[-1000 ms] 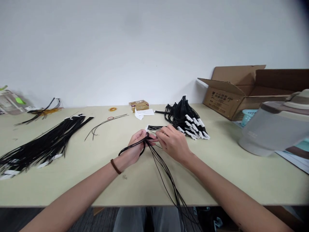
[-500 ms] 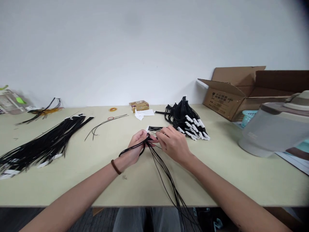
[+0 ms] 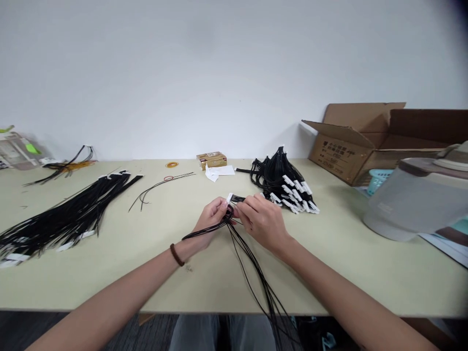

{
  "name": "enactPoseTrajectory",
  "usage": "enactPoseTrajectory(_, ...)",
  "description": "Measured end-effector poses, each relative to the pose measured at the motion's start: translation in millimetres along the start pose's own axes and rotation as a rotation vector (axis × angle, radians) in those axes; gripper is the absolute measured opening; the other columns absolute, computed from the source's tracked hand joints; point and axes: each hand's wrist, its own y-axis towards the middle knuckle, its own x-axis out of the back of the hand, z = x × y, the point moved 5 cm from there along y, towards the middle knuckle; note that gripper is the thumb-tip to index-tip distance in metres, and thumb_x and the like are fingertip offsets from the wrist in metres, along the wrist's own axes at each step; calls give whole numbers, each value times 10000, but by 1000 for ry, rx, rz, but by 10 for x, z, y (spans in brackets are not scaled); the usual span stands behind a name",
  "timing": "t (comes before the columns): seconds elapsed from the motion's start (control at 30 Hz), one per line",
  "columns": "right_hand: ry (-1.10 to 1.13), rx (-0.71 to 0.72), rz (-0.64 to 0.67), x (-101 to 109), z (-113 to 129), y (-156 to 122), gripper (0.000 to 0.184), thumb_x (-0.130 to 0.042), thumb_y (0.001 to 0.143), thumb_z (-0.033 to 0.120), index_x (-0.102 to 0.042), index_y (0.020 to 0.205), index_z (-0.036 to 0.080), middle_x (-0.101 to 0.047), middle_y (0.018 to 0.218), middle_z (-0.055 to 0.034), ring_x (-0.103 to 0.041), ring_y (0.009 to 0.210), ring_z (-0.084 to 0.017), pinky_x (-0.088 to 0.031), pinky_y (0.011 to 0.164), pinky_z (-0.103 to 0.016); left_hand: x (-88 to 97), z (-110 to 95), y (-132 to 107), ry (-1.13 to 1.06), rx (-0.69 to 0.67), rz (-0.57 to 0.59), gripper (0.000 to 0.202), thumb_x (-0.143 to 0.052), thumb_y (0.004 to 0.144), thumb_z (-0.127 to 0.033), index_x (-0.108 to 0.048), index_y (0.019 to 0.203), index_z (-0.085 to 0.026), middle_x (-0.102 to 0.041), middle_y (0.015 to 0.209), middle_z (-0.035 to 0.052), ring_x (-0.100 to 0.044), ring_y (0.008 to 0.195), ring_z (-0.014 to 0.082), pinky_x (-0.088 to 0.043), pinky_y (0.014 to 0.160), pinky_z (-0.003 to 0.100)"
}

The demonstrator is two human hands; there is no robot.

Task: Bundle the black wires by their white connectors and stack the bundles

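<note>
A bundle of thin black wires (image 3: 252, 258) hangs from between my hands and trails over the table's front edge. My left hand (image 3: 212, 217) pinches the wires near a white connector (image 3: 229, 198), and a loop of them lies over my left wrist. Fingers of my right hand (image 3: 263, 218) are pressed together on the wires just right of the left fingertips. Exactly which strands they grip is hidden. Behind the right hand sits a heap of black wire harnesses (image 3: 278, 170) with white connectors (image 3: 296, 192).
More black harnesses (image 3: 73, 209) are spread at the left. Loose wires (image 3: 153, 187), a yellow ring (image 3: 171, 165), a small gold box (image 3: 212, 160) and white paper (image 3: 221, 170) lie toward the back. At the right stand a cardboard carton (image 3: 336, 151), a turquoise basket (image 3: 378, 180) and a grey pitcher (image 3: 398, 204).
The white connector has tilted and shifted slightly right at my left fingertips. The wire loop has drawn lower over the left wrist. My right hand stays close by, barely moved.
</note>
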Motion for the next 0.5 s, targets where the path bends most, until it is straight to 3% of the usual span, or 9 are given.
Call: enactPoseTrajectory(0.5,34,44,1,1,29,-6,214,-419,839,123,-482,642,179,-440,603,10,-330,599,-122,-227,548,-259,-22,-7,-24,47,-40,42,300,-466,803,-450,-481,729,-160,-482,709,-2,-481,652,120,-439,620,259)
